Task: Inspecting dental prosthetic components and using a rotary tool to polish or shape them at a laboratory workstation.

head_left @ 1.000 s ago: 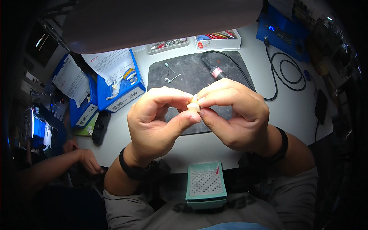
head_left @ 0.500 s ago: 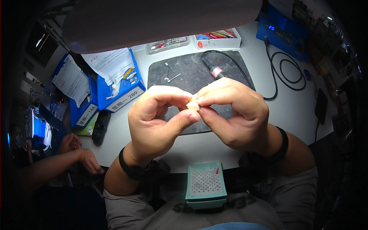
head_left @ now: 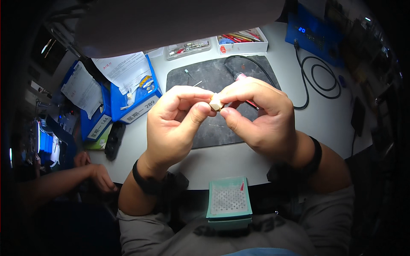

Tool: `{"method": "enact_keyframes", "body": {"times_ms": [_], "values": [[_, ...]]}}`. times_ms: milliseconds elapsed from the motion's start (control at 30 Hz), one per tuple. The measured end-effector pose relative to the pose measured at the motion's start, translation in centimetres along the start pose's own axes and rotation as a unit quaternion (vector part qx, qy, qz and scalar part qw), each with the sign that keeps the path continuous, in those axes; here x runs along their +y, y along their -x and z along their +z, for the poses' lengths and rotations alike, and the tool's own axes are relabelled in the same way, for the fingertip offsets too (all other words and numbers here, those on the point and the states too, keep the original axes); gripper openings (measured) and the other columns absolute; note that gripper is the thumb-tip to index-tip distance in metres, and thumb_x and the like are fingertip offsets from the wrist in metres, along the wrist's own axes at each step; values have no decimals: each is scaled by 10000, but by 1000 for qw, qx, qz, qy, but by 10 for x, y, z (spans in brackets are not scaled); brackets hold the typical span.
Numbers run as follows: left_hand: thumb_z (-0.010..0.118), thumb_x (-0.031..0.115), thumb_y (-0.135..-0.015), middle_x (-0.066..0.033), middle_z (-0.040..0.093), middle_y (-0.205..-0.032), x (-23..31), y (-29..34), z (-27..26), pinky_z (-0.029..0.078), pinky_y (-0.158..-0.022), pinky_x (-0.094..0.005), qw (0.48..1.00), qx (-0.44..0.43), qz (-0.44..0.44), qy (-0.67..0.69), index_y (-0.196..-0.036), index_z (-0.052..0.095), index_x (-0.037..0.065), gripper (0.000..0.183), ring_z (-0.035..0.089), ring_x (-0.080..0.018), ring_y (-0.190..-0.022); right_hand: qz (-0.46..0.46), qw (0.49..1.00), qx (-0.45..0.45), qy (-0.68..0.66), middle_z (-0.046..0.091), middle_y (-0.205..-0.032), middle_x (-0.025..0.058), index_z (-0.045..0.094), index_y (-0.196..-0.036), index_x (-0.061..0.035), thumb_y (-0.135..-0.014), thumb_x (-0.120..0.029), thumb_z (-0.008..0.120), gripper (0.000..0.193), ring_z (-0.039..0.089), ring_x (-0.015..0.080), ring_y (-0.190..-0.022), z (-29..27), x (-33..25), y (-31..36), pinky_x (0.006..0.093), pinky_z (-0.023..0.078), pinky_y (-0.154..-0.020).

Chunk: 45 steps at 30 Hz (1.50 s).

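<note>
Between the fingertips of both my hands is a small cream block with angled faces, like a dental die [head_left: 216, 103]. My left hand [head_left: 171, 126] pinches it from the left with thumb and index finger. From the right, the thumb and fingers of my right hand [head_left: 265, 119] grip it too. Both hands hover over a dark grey mat [head_left: 213, 135]. A corded rotary handpiece [head_left: 237, 73] lies behind my right hand and is mostly covered by it. Past my left hand rest a green-ended bur [head_left: 189, 74] and a thin metal shank [head_left: 197, 83].
Blue trays [head_left: 137, 113] with papers stand at the left, near another person's hand [head_left: 102, 178]. A white box of tools [head_left: 243, 48] and a clear case [head_left: 188, 50] sit behind. A blue control unit [head_left: 314, 36] is far right. A green perforated tray [head_left: 229, 200] is near my body.
The die has risen slightly and turned, showing a different face. My hands have shifted a little away from me, and my left fingers now cover more of the burs.
</note>
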<state>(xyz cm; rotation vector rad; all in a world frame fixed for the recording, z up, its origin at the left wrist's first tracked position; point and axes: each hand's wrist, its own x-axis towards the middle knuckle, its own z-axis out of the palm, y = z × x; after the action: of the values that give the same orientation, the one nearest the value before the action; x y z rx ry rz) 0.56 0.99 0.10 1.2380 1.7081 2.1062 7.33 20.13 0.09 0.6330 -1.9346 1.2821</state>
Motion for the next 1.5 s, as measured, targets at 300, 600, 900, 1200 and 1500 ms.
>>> {"method": "enact_keyframes", "body": {"times_ms": [300,600,900,1200,1500], "values": [[602,24,-1007,-144,726,-1011,-1,-5,-1,580,-883,-314,999,9,-49,-17,-1126,592,-39,135,713,-179,-940,-36,998,18,50,703,-872,123,685,-920,-2,-745,56,734,190,694,245,-792,5,4,2,328,556,-713],[621,24,-995,-126,734,-1014,-3,-6,-4,567,-875,-287,996,-7,-89,1,-1162,622,-49,182,705,-154,-945,-30,998,10,53,703,-864,131,680,-898,-1,-747,43,763,178,696,239,-768,4,1,3,320,561,-708],[608,44,-1008,-123,735,-991,-7,-7,-6,562,-850,-279,996,-21,-83,-25,-1103,622,-40,127,695,-138,-909,-8,999,16,50,702,-819,124,677,-870,6,-779,28,745,116,700,229,-739,4,4,3,308,557,-687],[540,152,-1059,-128,694,-914,-12,-16,-21,575,-806,-327,996,12,-87,-32,-1115,601,-14,185,665,-175,-816,173,945,-240,137,681,-781,166,658,-852,-22,-789,-79,670,86,683,354,-781,-2,22,10,431,536,-714],[555,202,-1058,-83,683,-893,-9,-38,-15,576,-781,-310,979,-56,-193,18,-1107,612,1,215,651,-126,-795,81,990,-47,106,690,-850,93,703,-1000,-13,-777,-60,742,230,621,164,-686,-22,22,-17,306,519,-620]]}}
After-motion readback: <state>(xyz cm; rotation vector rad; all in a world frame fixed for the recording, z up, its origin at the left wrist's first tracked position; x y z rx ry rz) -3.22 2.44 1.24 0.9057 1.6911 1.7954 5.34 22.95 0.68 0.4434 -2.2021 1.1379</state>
